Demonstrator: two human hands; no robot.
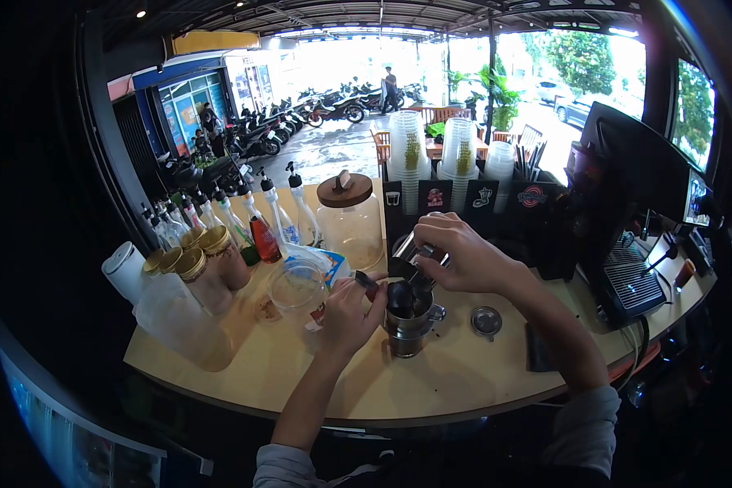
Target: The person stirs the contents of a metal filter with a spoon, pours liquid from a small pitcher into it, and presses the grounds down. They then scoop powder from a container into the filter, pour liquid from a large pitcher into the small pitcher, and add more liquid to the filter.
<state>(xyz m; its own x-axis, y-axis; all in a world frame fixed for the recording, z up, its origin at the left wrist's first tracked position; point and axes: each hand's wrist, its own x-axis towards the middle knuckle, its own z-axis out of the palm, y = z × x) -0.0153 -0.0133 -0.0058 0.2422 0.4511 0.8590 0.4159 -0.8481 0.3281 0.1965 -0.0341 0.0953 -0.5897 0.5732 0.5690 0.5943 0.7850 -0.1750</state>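
Note:
My left hand is closed around the handle of a black scoop. The bowl of that scoop sits at the mouth of a metal coffee dripper, which stands on top of a small glass. From above, my right hand grips a shiny metal cup, tilted over the dripper. What the cup contains is hidden. Right of the dripper lies a round metal filter lid. A clear plastic cup stands close to my left hand.
Several pump bottles and gold-lidded jars line the left side. A wooden-lidded glass jar stands behind my hands, before stacked plastic cups. At right are an espresso machine and a dark cloth.

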